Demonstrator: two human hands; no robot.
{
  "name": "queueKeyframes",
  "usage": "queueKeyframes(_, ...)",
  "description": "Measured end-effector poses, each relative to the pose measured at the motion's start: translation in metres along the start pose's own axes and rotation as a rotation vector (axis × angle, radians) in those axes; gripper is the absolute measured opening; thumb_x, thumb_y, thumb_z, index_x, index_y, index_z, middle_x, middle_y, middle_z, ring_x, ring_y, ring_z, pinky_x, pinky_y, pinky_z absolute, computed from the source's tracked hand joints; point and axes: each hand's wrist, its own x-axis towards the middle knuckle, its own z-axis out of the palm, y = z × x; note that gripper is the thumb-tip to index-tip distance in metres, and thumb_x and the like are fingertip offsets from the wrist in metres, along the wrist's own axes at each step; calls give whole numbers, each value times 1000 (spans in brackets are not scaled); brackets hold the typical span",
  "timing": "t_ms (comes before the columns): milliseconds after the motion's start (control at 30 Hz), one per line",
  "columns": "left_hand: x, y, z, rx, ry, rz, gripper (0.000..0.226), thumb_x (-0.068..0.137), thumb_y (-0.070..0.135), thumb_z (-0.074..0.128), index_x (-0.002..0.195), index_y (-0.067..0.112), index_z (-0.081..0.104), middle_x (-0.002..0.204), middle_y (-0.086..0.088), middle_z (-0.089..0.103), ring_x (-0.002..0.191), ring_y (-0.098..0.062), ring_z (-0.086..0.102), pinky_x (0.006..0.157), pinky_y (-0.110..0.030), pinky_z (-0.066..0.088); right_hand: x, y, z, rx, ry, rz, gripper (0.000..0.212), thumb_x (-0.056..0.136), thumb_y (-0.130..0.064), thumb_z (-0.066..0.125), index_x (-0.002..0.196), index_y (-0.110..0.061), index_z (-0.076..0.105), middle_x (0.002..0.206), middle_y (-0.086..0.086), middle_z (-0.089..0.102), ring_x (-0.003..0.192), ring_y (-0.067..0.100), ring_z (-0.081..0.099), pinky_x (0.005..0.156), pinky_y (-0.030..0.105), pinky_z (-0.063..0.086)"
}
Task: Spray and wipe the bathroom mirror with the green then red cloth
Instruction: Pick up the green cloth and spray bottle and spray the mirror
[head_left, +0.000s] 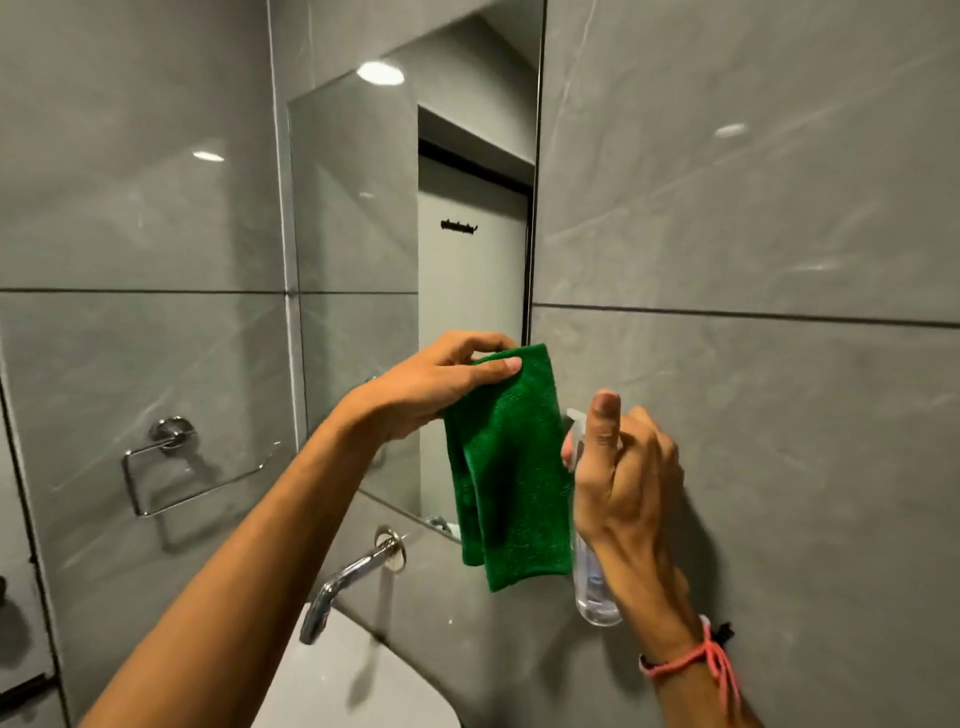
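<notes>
The bathroom mirror (395, 218) hangs on the grey tiled wall, seen at a steep angle and reflecting a door with hooks. My left hand (431, 387) pinches the top corner of a folded green cloth (511, 467), which hangs down in front of the mirror's lower right corner. To the right of the cloth, my right hand (623, 478) is wrapped around a clear spray bottle (595, 582), with its white nozzle pointing left toward the cloth and the thumb raised. No red cloth is in view.
A chrome tap (348, 582) juts from the wall over a white basin (358, 680) below my arms. A chrome towel ring (171, 467) is fixed to the left wall. Grey tiles cover the wall on the right.
</notes>
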Motion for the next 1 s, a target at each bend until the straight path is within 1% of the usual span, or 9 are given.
queueKeyframes(67, 1, 2, -1, -1, -9, 9, 15, 101, 23, 58, 104, 15, 69, 104, -19, 68, 93, -29, 65, 80, -39, 50, 4, -3, -2, -16, -13, 44, 109, 92, -82, -4, 51, -8, 66, 52, -3, 58, 64, 28, 59, 66, 37, 39)
queueKeyframes(200, 2, 2, -1, -21, -3, 23, 14, 101, 25, 59, 98, 21, 72, 98, -12, 70, 88, -22, 67, 80, -37, 50, 1, -5, -10, 8, 47, -51, 100, 98, -76, 6, 51, -11, 65, 53, -27, 37, 58, 21, 50, 58, 24, 31)
queueKeyframes(333, 0, -2, 4, -28, 3, 28, 13, 100, 25, 59, 97, 21, 71, 96, -9, 71, 89, -22, 68, 84, -40, 50, -26, 5, -20, 31, -103, 108, 100, 87, -89, 3, 46, -16, 59, 49, -6, 58, 54, 22, 59, 60, 31, 44)
queueKeyframes(433, -1, -3, 5, -43, 8, 14, 12, 99, 26, 60, 101, 21, 71, 97, -9, 73, 89, -20, 70, 81, -37, 53, -54, 14, -28, 4, -88, 88, 80, 91, -85, 7, 49, -32, 49, 55, -4, 55, 58, 23, 57, 60, 26, 38)
queueKeyframes(467, -1, -4, 7, -49, 0, 10, 12, 99, 26, 61, 102, 20, 70, 95, -7, 73, 85, -17, 71, 75, -33, 55, -63, 16, -31, -2, -109, 114, 82, 90, -86, 6, 50, -30, 50, 56, 0, 56, 59, 25, 58, 60, 27, 40)
queueKeyframes(567, -2, -6, 12, -64, -21, 12, 14, 100, 27, 60, 105, 17, 68, 89, -2, 72, 77, -11, 70, 62, -23, 54, -84, 26, -39, -55, -145, 153, 104, 91, -86, 6, 50, -6, 59, 54, 14, 61, 60, 33, 59, 63, 34, 43)
queueKeyframes(700, -7, -11, 23, -113, -33, 5, 11, 101, 22, 59, 102, 15, 67, 77, 7, 75, 67, -5, 71, 53, -16, 53, -110, 37, -58, -136, -181, 177, 103, 94, -83, 18, 51, 2, 57, 48, 16, 57, 51, 36, 57, 53, 45, 45)
queueKeyframes(867, -23, -28, 40, -122, -54, 3, 12, 101, 23, 58, 99, 20, 69, 91, 1, 77, 84, -11, 74, 71, -22, 61, -172, 65, -103, -258, -196, 238, 90, 97, -76, 34, 56, -1, 62, 50, 14, 59, 48, 36, 56, 49, 44, 44)
queueKeyframes(1000, -43, -55, 59, -141, -56, -43, 13, 101, 21, 56, 106, 15, 67, 91, -4, 73, 79, -12, 71, 68, -20, 58, -249, 102, -147, -292, -248, 431, 65, 93, -58, 54, 62, -1, 63, 57, 12, 64, 54, 33, 60, 57, 45, 49)
